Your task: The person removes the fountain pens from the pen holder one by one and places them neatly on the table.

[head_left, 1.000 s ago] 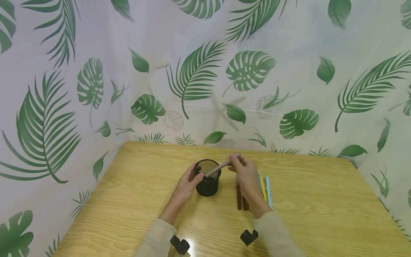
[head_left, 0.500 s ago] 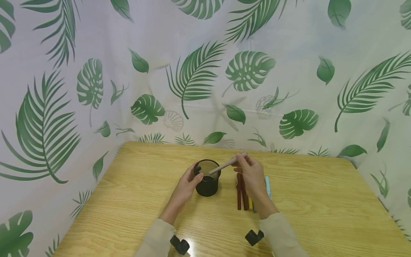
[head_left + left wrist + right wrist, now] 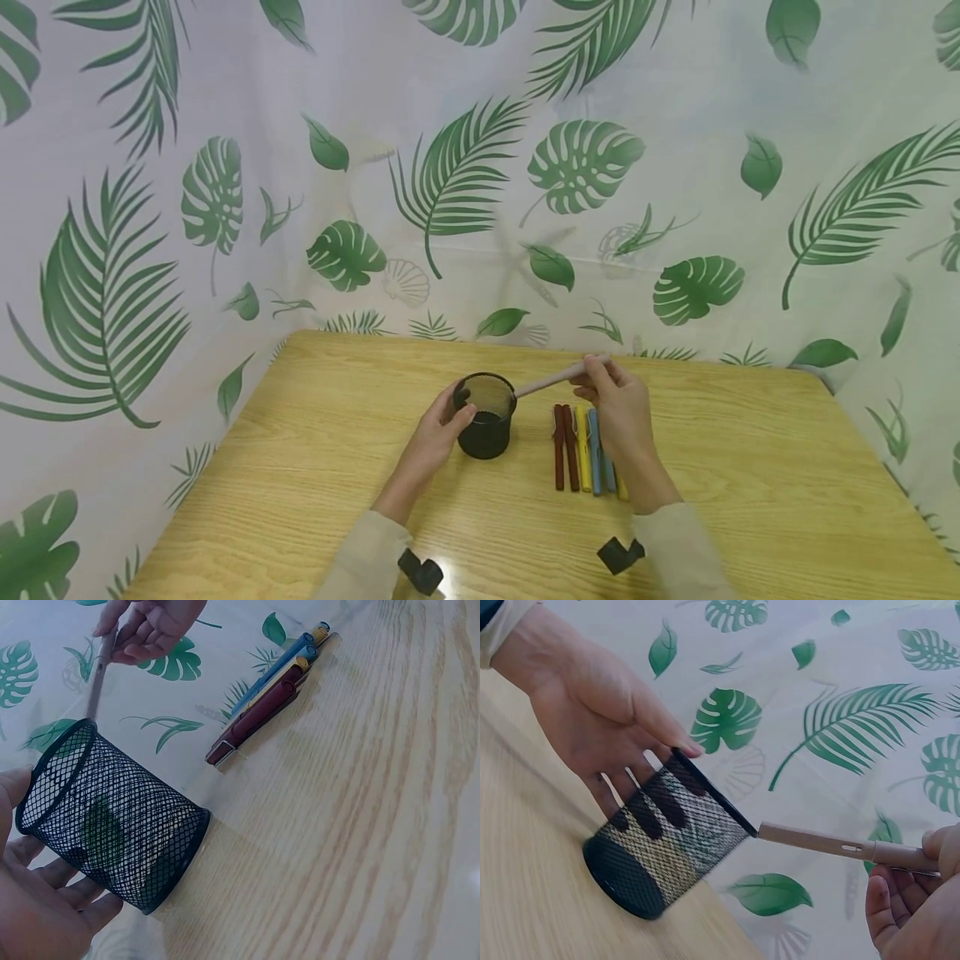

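A black mesh pen holder [image 3: 483, 439] stands upright on the table, and in the right wrist view its mesh wall [image 3: 679, 825] looks empty behind. My left hand [image 3: 429, 437] holds it from the left, thumb at the rim and fingers around the side. My right hand [image 3: 626, 412] pinches a pale pinkish-beige pen [image 3: 553, 382] near its far end, up and to the right of the holder. The pen slants down toward the holder, its lower end right at the right side of the rim, as the pen [image 3: 810, 839] in the right wrist view also shows.
Several pens [image 3: 583, 454] in dark red, yellow and blue lie side by side right of the holder, partly behind my right hand and wrist. The wooden table [image 3: 315, 467] meets a leaf-printed cloth backdrop [image 3: 480, 208] at its back and sides.
My right hand has moved right with the pen, drawing its lower end from inside the holder out to the right rim. More of the pens show now. The left hand and holder stay put.
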The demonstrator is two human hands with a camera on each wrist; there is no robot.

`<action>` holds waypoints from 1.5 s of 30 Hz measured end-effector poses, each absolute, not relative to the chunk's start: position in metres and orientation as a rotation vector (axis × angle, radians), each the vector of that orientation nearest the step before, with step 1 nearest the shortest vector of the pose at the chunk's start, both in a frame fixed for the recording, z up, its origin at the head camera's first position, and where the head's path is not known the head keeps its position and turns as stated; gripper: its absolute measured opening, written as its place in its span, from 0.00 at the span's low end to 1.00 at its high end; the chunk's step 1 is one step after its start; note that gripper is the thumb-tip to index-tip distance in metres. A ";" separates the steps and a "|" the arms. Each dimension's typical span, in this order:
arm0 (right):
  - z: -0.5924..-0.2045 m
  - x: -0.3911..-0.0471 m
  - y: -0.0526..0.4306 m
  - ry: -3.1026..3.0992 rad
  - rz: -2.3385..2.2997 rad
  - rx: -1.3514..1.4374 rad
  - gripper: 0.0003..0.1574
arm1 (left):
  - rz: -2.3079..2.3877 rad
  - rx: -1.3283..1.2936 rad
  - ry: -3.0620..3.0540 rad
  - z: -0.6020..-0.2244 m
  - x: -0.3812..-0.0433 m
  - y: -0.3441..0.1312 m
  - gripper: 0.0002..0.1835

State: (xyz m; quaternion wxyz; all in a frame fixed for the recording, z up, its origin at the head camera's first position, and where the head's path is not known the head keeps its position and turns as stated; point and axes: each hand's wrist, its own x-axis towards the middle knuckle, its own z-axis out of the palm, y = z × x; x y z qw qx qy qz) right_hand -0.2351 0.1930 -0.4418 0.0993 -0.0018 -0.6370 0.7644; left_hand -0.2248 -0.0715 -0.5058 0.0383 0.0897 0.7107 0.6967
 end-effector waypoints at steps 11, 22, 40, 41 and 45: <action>-0.437 -0.229 0.219 -1.795 2.296 -0.086 0.15 | 2.135 0.275 2.183 -0.507 -0.225 -0.073 0.36; -0.436 -0.220 0.247 -1.754 2.309 -0.042 0.11 | 2.129 0.292 2.187 -0.506 -0.225 -0.072 0.34; -0.433 -0.203 0.297 -1.715 2.319 -0.114 0.09 | 2.129 0.283 2.185 -0.505 -0.224 -0.072 0.33; -0.433 -0.202 0.301 -1.726 2.307 -0.109 0.10 | 2.128 0.284 2.184 -0.505 -0.224 -0.072 0.33; -0.436 -0.197 0.314 -1.761 2.271 -0.091 0.10 | 2.124 0.283 2.187 -0.506 -0.224 -0.073 0.34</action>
